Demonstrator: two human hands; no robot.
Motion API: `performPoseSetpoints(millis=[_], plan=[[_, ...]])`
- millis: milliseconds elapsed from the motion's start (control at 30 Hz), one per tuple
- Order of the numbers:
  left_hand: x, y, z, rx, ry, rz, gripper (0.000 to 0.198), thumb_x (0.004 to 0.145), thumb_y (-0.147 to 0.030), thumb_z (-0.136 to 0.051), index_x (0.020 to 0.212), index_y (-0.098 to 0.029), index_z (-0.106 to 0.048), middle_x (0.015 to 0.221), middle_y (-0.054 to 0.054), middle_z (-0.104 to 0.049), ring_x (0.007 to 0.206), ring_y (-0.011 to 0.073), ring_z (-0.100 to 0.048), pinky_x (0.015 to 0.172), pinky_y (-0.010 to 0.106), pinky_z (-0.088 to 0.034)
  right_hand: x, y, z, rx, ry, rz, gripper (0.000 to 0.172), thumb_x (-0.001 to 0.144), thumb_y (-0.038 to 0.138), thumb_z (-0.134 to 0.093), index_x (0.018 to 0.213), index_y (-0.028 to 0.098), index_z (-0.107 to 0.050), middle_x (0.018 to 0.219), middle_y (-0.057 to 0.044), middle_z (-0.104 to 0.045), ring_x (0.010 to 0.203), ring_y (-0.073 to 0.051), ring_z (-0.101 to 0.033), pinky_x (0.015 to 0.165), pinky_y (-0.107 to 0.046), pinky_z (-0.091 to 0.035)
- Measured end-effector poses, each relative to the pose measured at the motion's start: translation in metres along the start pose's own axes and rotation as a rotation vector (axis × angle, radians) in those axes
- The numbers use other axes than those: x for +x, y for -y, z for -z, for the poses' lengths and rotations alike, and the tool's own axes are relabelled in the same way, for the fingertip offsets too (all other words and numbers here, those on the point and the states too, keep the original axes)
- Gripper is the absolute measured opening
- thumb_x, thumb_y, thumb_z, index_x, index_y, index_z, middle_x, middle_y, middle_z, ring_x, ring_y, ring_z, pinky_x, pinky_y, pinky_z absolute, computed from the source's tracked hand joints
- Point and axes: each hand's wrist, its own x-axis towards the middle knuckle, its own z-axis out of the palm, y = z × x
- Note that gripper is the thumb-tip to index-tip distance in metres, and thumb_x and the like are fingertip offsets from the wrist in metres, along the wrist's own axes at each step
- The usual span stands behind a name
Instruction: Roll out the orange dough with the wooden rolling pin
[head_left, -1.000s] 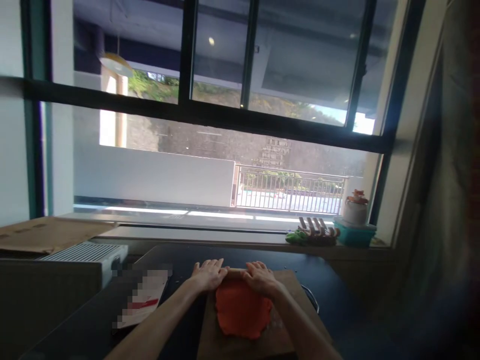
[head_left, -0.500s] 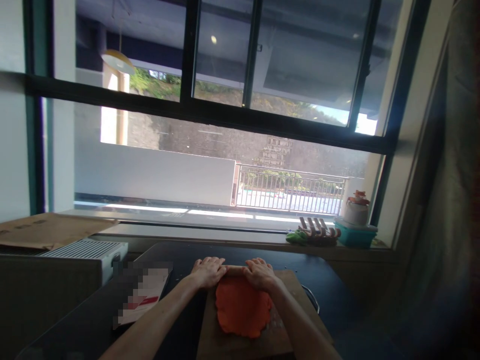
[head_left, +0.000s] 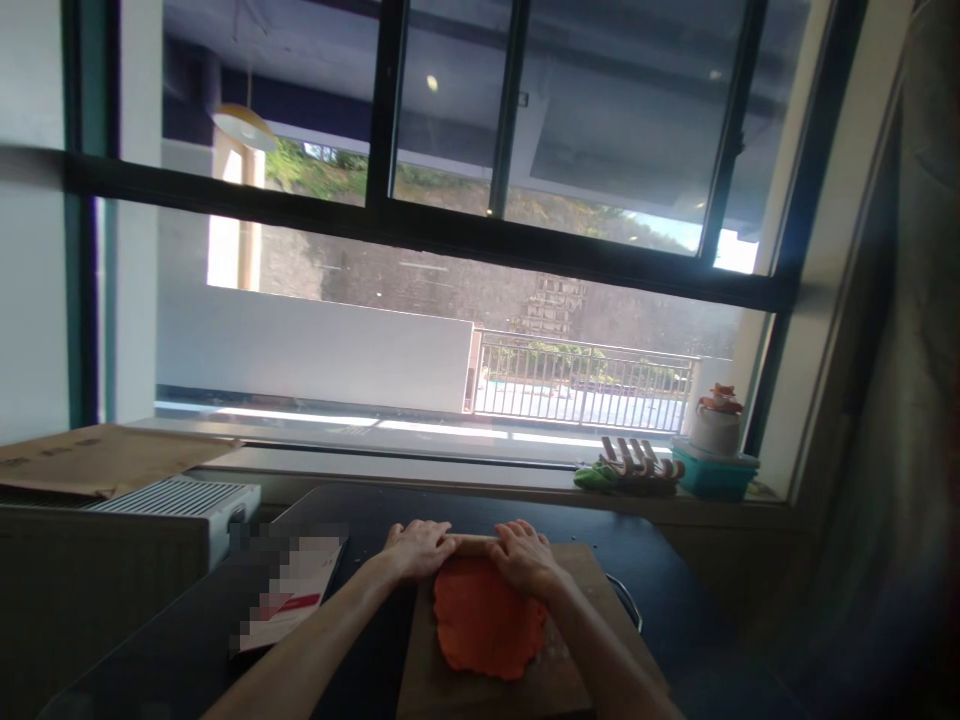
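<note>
Dough (head_left: 487, 618), orange, flattened: centre of board (head_left: 559, 680). Rolling pin (head_left: 471, 545): across the dough's far edge. Left hand (head_left: 416, 548), right hand (head_left: 525, 556): spread flat, palms on the rolling pin, clasping nothing. Packet (head_left: 289, 592): left of the board.

The board (head_left: 418, 680) lies on the table (head_left: 675, 590), near its front edge. On the board lies the dough (head_left: 487, 620). At the board's far edge, behind the dough, lies the pin (head_left: 471, 545), crosswise. The left hand (head_left: 416, 548) rests flat on the pin's left end and the right hand (head_left: 525, 558) on its right end. Left of the board, on the table, lies a packet (head_left: 289, 595). Further left and behind stands a case (head_left: 176, 500), with cardboard (head_left: 97, 460) behind it. Behind and right of the board, on the sill (head_left: 450, 470), sits a rack (head_left: 637, 462), with a tub (head_left: 716, 475) right of it.
</note>
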Motion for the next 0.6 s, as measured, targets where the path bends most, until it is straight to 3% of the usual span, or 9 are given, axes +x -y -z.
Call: performPoseSetpoints(millis=[200,333,467,600], plan=[[0.003,0.005,0.011,-0.022,0.100,-0.018,0.052,0.092,-0.046,-0.022,0.124,-0.030,-0.059,0.135,0.009,-0.058,0.126,0.0331,-0.049,0.097,0.061,-0.037,-0.042,0.000,-0.013,0.042,-0.055,0.069,0.058,0.094,0.047,-0.031,0.146,0.019,-0.036,0.151,-0.007,-0.036,0.142,-0.024,-0.019,0.115,-0.050,-0.011],[0.002,0.003,0.013,0.017,0.103,0.003,0.060,0.092,-0.049,-0.019,0.117,-0.021,-0.066,0.122,0.019,-0.064,0.114,0.0374,-0.057,0.095,0.064,-0.036,-0.061,0.005,-0.007,0.046,-0.102,0.153,0.053,0.093,0.043,-0.036,0.142,0.021,-0.042,0.147,-0.009,-0.042,0.138,-0.025,-0.030,0.115,-0.050,-0.006],[-0.002,0.000,0.010,0.088,0.053,-0.038,0.053,0.090,-0.042,-0.026,0.129,-0.023,-0.058,0.131,0.019,-0.058,0.123,0.0389,-0.050,0.099,0.068,-0.027,-0.039,0.013,0.006,-0.004,-0.110,0.120,0.043,0.097,0.042,-0.029,0.115,0.023,-0.062,0.121,-0.010,-0.063,0.121,-0.027,-0.050,0.110,-0.056,-0.015],[-0.003,0.001,0.008,0.116,0.057,-0.060,0.052,0.089,-0.039,-0.030,0.134,-0.026,-0.052,0.129,0.018,-0.060,0.119,0.0364,-0.053,0.094,0.060,-0.038,0.003,0.012,0.005,-0.034,-0.110,-0.029,0.044,0.096,0.041,-0.030,0.117,0.021,-0.062,0.133,-0.012,-0.054,0.130,-0.028,-0.041,0.108,-0.053,-0.023]])
